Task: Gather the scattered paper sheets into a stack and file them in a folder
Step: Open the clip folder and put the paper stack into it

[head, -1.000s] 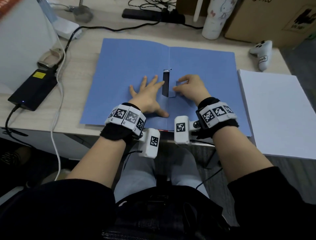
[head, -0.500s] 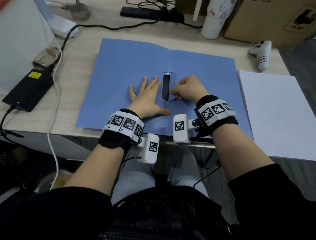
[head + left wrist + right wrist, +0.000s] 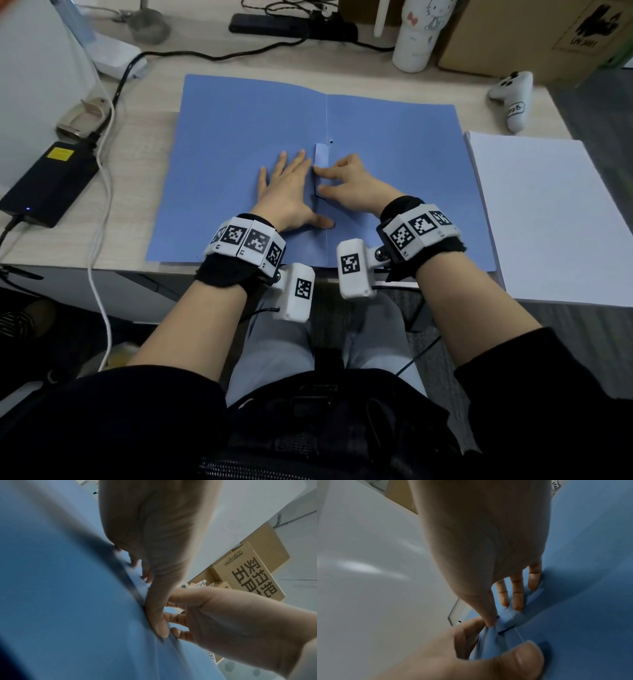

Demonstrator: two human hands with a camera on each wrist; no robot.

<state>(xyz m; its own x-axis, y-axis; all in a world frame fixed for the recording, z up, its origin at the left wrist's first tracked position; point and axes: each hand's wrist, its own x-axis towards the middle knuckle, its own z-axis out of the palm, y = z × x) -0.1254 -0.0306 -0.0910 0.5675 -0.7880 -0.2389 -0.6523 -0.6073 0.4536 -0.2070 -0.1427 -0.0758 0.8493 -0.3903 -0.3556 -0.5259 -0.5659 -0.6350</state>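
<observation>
At the bottom of the head view, a seated person's black sleeves [image 3: 85, 421] and grey-trousered knees [image 3: 274, 342] fill the frame, bare forearms reaching up to wrists strapped with black bands and white marker-printed camera blocks [image 3: 296, 296]. Above them, at the centre of the frame, an open blue paper folder [image 3: 239, 137] lies flat on the pale wood-grain table [image 3: 144, 144], its near edge at the table's front edge. The left hand [image 3: 287, 195] rests palm-down and spread on the folder's left leaf, thumb stretched toward the centre crease. Just right of it, the right hand [image 3: 349, 186] presses lightly bent fingertips on a small light-blue paper flap [image 3: 321, 156] that lies along the crease; the right wrist view shows its fingers [image 3: 518, 599] on the blue fold with the left thumb beside them. At centre right, a neat stack of white paper sheets [image 3: 555, 219] lies just beside the folder's right edge, overhanging the table's front. At centre left sit a black power adapter [image 3: 51, 181] and its white cable [image 3: 102, 192]. Along the top of the frame stand a white cartoon-printed tumbler [image 3: 421, 34], a brown cardboard box [image 3: 534, 37] and a white game controller [image 3: 515, 99].
</observation>
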